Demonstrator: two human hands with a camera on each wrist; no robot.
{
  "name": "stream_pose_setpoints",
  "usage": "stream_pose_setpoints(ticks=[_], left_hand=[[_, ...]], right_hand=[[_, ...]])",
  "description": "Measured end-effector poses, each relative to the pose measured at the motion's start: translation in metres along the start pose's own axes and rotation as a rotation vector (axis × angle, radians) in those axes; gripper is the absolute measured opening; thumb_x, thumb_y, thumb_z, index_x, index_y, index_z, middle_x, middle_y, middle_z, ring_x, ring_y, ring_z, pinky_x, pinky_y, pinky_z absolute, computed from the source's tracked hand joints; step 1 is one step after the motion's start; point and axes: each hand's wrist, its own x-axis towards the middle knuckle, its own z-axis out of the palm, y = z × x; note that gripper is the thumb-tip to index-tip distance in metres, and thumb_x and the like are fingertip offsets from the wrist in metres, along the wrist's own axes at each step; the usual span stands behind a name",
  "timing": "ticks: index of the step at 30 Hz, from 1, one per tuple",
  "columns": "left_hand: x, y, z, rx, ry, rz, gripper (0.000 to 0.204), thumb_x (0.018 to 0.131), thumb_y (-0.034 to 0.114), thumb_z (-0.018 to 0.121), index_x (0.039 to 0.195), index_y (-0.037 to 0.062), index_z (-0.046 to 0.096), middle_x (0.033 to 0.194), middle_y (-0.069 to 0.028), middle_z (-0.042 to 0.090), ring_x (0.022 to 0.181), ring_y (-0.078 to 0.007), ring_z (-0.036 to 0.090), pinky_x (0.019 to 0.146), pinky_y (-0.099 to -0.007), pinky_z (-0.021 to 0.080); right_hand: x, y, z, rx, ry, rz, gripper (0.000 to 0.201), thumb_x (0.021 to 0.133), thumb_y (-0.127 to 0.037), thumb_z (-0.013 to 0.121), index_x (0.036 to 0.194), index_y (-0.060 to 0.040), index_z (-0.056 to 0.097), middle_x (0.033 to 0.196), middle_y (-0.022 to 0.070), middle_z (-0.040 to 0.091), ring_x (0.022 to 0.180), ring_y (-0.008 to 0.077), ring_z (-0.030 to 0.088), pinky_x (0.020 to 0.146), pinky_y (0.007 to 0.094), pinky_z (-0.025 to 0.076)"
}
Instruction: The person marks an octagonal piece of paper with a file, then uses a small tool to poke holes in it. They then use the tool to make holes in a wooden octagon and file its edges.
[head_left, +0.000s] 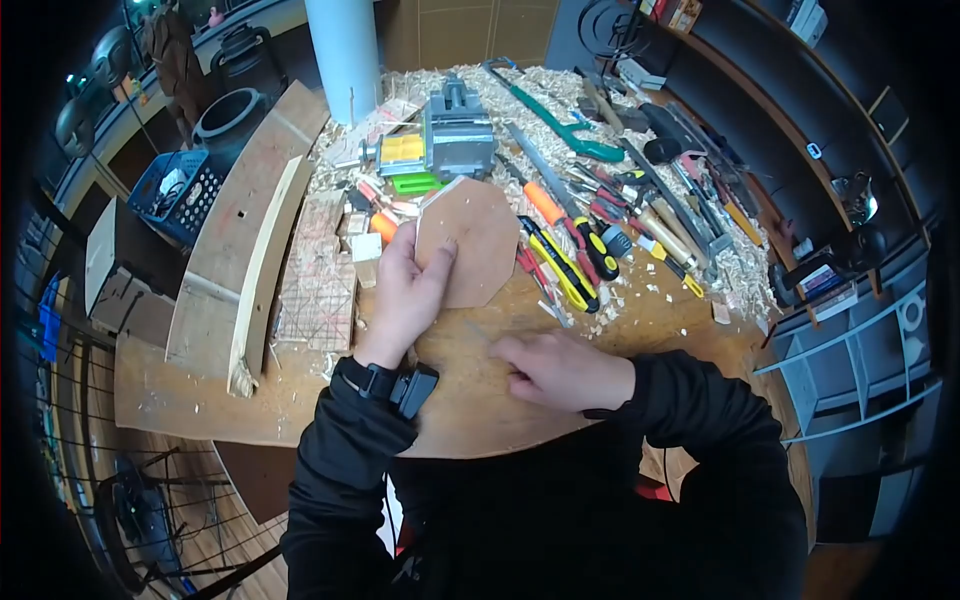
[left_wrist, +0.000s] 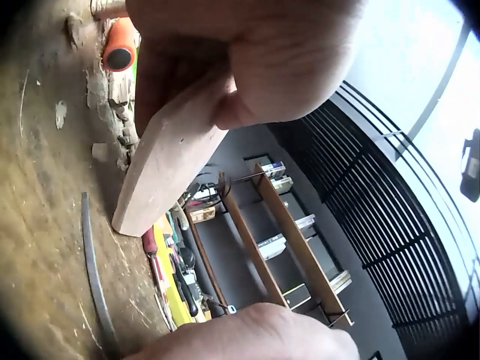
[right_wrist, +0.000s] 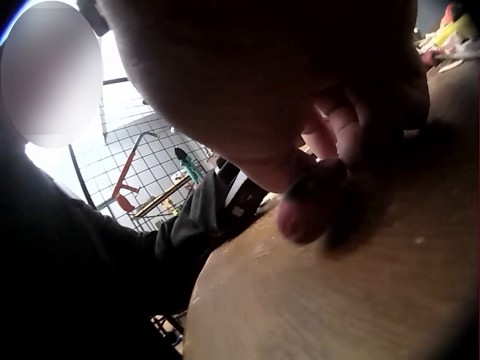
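My left hand (head_left: 405,285) grips a flat wooden board (head_left: 482,240) with angled corners by its left side, thumb on the face. The left wrist view shows the thick edge of this board (left_wrist: 169,165) tilted close over the table. Low over the tabletop near the front, my right hand (head_left: 565,372) has its fingers curled. A thin grey metal strip (left_wrist: 94,270) runs out from those fingers along the table. In the right wrist view the thumb (right_wrist: 300,219) and fingers come together in shadow, hiding the grasp on the strip.
A grey vise (head_left: 458,140) stands among wood shavings behind the board. To the right lie a yellow utility knife (head_left: 560,265), chisels, files and a green-handled saw (head_left: 570,130). On the left are a marked wooden slab (head_left: 315,285) and a long curved wooden strip (head_left: 268,265).
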Motion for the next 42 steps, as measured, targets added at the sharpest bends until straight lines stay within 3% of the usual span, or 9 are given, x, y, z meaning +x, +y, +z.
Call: stream_pose_setpoints(ticks=[7, 9, 14, 21, 25, 28, 31, 35, 42], left_hand=[[0.004, -0.005, -0.003, -0.013, 0.029, -0.013, 0.023, 0.101, 0.019, 0.051, 0.103, -0.0027, 0.059, 0.085, -0.0018, 0.061, 0.076, -0.0059, 0.051, 0.067, -0.0236, 0.045], [0.005, -0.007, -0.005, -0.002, 0.037, -0.015, 0.024, 0.102, 0.02, 0.05, 0.097, -0.0019, 0.059, 0.08, 0.0003, 0.058, 0.072, -0.0052, 0.049, 0.064, -0.0234, 0.043], [0.01, -0.03, -0.012, 0.021, -0.013, -0.07, 0.031, 0.103, 0.024, 0.05, 0.086, -0.0001, 0.061, 0.071, 0.0042, 0.054, 0.067, -0.0034, 0.045, 0.061, -0.0221, 0.04], [0.006, -0.026, -0.011, -0.153, -0.126, -0.173, 0.037, 0.105, 0.029, 0.046, 0.089, 0.0007, 0.064, 0.076, 0.0044, 0.06, 0.067, -0.0019, 0.048, 0.061, -0.0215, 0.042], [0.003, -0.015, -0.009, -0.175, -0.194, -0.247, 0.039, 0.105, 0.03, 0.045, 0.102, -0.0012, 0.068, 0.086, 0.0004, 0.067, 0.074, -0.0042, 0.057, 0.068, -0.022, 0.047], [0.004, -0.02, -0.015, -0.149, -0.277, -0.283, 0.039, 0.105, 0.03, 0.045, 0.108, -0.0019, 0.067, 0.092, -0.0023, 0.07, 0.079, -0.0058, 0.061, 0.072, -0.0226, 0.049], [0.004, -0.021, -0.017, -0.15, -0.317, -0.282, 0.039, 0.105, 0.029, 0.045, 0.108, -0.0021, 0.067, 0.091, -0.0025, 0.07, 0.078, -0.0057, 0.061, 0.072, -0.0227, 0.049], [0.003, -0.014, -0.017, -0.06, -0.317, -0.287, 0.039, 0.105, 0.03, 0.045, 0.107, -0.0022, 0.067, 0.091, -0.0024, 0.07, 0.078, -0.0055, 0.061, 0.072, -0.0223, 0.049], [0.003, -0.017, -0.018, 0.007, -0.309, -0.325, 0.039, 0.105, 0.031, 0.046, 0.103, -0.0003, 0.068, 0.087, 0.0, 0.068, 0.075, -0.0042, 0.058, 0.07, -0.0216, 0.047]], right_hand=[[-0.032, 0.04, -0.022, -0.087, 0.179, 0.008, 0.018, 0.079, -0.007, 0.064, 0.096, -0.0015, 0.062, 0.083, 0.0148, 0.061, 0.075, 0.0328, 0.064, 0.066, 0.0412, 0.051], [-0.031, 0.041, -0.035, -0.044, 0.491, -0.015, 0.013, 0.079, -0.003, 0.064, 0.092, -0.0021, 0.063, 0.081, 0.0148, 0.058, 0.074, 0.0353, 0.061, 0.07, 0.0416, 0.051], [0.006, 0.059, -0.06, -0.106, 0.682, -0.017, 0.017, 0.083, -0.003, 0.063, 0.1, -0.0029, 0.064, 0.081, 0.0132, 0.057, 0.08, 0.0323, 0.061, 0.075, 0.0393, 0.05], [0.012, 0.084, -0.053, -0.032, 0.552, 0.013, 0.017, 0.087, -0.006, 0.063, 0.102, -0.0053, 0.07, 0.091, 0.0123, 0.065, 0.088, 0.0302, 0.063, 0.076, 0.0368, 0.05], [0.007, 0.09, -0.052, 0.083, 0.618, 0.042, 0.011, 0.088, -0.009, 0.066, 0.095, -0.0017, 0.07, 0.09, 0.0108, 0.069, 0.083, 0.0239, 0.065, 0.072, 0.0335, 0.05], [-0.002, 0.095, -0.057, 0.241, 0.438, 0.062, 0.008, 0.087, -0.007, 0.067, 0.09, 0.0001, 0.069, 0.082, 0.0114, 0.067, 0.071, 0.0199, 0.063, 0.067, 0.0309, 0.049], [0.001, 0.1, -0.059, 0.355, 0.47, 0.133, 0.008, 0.086, -0.007, 0.067, 0.089, 0.0, 0.068, 0.08, 0.0107, 0.067, 0.071, 0.02, 0.063, 0.066, 0.0306, 0.048], [0.003, 0.097, -0.067, 0.24, 0.415, 0.073, 0.008, 0.09, -0.006, 0.066, 0.092, 0.0006, 0.069, 0.084, 0.0065, 0.067, 0.078, 0.0122, 0.061, 0.07, 0.0262, 0.048], [0.005, 0.119, -0.059, 0.384, 0.4, 0.064, 0.011, 0.086, -0.012, 0.068, 0.088, -0.001, 0.07, 0.073, 0.009, 0.062, 0.068, 0.0193, 0.059, 0.064, 0.0307, 0.047]])
